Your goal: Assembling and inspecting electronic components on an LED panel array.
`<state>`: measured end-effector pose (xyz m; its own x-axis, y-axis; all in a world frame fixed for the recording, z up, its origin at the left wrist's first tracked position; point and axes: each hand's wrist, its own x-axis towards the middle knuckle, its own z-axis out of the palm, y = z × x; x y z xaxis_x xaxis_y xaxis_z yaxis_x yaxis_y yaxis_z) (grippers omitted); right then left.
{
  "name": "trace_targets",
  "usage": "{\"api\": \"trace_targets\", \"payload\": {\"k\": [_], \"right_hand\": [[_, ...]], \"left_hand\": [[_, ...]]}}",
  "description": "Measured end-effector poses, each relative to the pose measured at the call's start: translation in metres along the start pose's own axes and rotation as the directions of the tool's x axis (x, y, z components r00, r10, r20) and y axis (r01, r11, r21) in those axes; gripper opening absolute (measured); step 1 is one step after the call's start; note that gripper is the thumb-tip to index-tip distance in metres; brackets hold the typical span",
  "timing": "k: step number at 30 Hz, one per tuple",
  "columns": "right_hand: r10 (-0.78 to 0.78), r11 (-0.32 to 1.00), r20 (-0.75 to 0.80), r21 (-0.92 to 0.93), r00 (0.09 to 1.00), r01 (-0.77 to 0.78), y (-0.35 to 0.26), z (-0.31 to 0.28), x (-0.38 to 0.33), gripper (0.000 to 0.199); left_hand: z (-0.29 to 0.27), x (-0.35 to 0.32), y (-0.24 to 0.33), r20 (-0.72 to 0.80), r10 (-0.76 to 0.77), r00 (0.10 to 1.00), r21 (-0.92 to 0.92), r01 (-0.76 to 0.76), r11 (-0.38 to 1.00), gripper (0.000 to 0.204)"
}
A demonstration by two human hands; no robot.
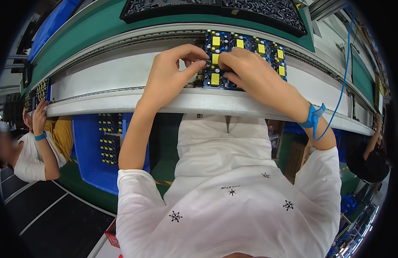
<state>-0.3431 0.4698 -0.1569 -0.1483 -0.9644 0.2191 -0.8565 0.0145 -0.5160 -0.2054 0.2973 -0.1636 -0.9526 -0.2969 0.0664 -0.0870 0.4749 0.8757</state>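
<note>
Both hands meet over a blue circuit board [246, 53] on the conveyor [121, 73]; left hand [171, 73] pinches a small part; right hand [246, 71] curled, its grasp unclear.

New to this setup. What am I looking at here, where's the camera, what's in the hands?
One picture, taken by a fisheye camera worn on a person's head and looking down, so straight edges bend. No robot: two bare hands. The left hand and the right hand meet over a blue circuit board with yellow blocks, which lies on a long conveyor rail. The fingers pinch a small part at the board; what it is, is too small to tell. A blue wrist strap with a cord sits on the right wrist. A blue bin of similar boards stands below. Another person's hand works at far left.
</note>
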Motion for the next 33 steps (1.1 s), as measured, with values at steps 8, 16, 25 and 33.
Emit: {"api": "trace_targets", "payload": {"k": [8,16,25,33], "right_hand": [[0.193,0.826,-0.391,-0.430,0.900,-0.364,0.083,-0.065,0.046,0.025],[0.349,0.833,-0.256,-0.356,0.901,-0.424,0.145,-0.077,0.053,0.023],[0.042,0.928,-0.514,-0.297,0.857,-0.224,0.179,-0.069,0.047,0.017],[0.173,0.974,-0.493,-0.041,0.852,-0.222,0.152,-0.077,0.039,0.013]], "left_hand": [[0.021,0.004,0.013,0.030,0.125,0.992,0.168,-0.129,0.977,0.012],[0.030,0.008,0.020,0.197,0.294,0.935,0.435,-0.352,0.829,0.004],[0.031,0.012,0.029,0.249,0.299,0.921,0.512,-0.387,0.767,0.006],[0.032,0.011,0.038,0.276,0.287,0.917,0.495,-0.392,0.775,0.002]]}}
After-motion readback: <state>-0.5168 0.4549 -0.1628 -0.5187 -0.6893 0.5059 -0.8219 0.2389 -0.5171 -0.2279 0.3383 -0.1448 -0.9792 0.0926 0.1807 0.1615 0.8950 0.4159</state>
